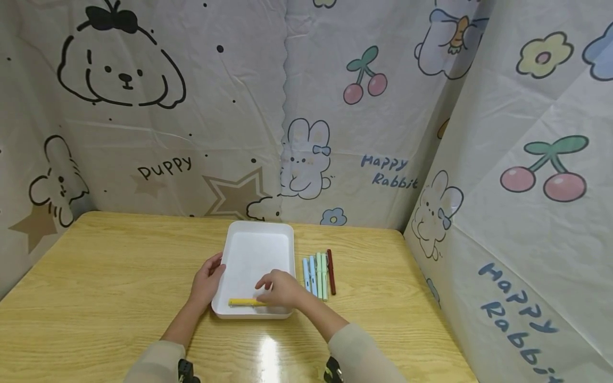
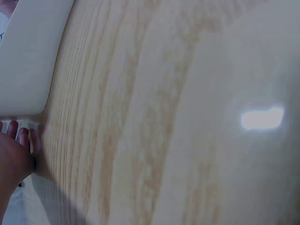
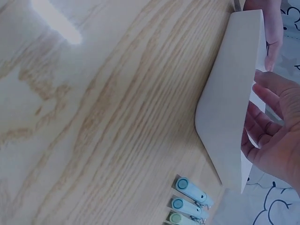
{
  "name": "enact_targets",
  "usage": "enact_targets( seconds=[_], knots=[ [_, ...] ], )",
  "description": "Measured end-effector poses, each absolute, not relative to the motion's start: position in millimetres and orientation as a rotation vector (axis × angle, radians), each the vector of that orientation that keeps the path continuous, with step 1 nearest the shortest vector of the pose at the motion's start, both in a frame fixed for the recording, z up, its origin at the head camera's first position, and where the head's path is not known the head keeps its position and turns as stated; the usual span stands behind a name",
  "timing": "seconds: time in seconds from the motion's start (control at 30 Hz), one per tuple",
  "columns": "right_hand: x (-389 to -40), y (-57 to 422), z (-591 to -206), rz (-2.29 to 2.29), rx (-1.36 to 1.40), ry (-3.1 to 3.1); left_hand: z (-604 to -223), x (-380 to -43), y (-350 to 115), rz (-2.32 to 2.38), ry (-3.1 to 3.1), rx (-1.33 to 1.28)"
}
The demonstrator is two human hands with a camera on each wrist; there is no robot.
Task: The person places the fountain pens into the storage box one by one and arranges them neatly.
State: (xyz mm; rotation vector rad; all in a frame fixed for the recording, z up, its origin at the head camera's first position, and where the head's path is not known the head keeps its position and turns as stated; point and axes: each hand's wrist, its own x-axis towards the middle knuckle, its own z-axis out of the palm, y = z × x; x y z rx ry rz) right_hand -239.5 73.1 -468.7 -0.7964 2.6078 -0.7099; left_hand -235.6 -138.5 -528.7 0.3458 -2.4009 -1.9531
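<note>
A white tray point(image 1: 258, 244) stands on the wooden table. My left hand point(image 1: 207, 279) rests against the tray's left wall, its fingers extended along the outside in the right wrist view. A yellow pen point(image 1: 241, 302) lies crosswise on the tray floor near the front wall. Over that pen's right end is my right hand point(image 1: 281, 290), its fingertips at the pen and its fingers loosely bent and spread. In the right wrist view the right hand point(image 3: 276, 126) reaches over the tray's wall point(image 3: 229, 93), which hides the pen there.
Right of the tray lie blue pens point(image 1: 309, 276), green pens point(image 1: 322, 276) and a dark red pen point(image 1: 331, 272), side by side. A printed cloth point(image 1: 239, 106) hangs behind the wooden table point(image 1: 119, 266) and along its sides.
</note>
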Motion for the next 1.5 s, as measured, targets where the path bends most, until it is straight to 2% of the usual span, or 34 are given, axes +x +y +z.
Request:
enact_targets(
  seconds=[0.27,0.93,1.5],
  knots=[
    [-245.7,78.3,-461.1,-0.761,-0.834,2.635,-530.4,-236.0,-138.7,-1.944,-2.399,0.339],
    [-260.0,107.7,-443.6,-0.96,-0.692,2.661,-527.1,-237.2,-139.1,-1.951,-2.386,0.337],
    [-266.8,145.8,-448.1,-1.036,-0.575,2.724,-532.4,-237.6,-139.2,-1.945,-2.381,0.321]
  ],
)
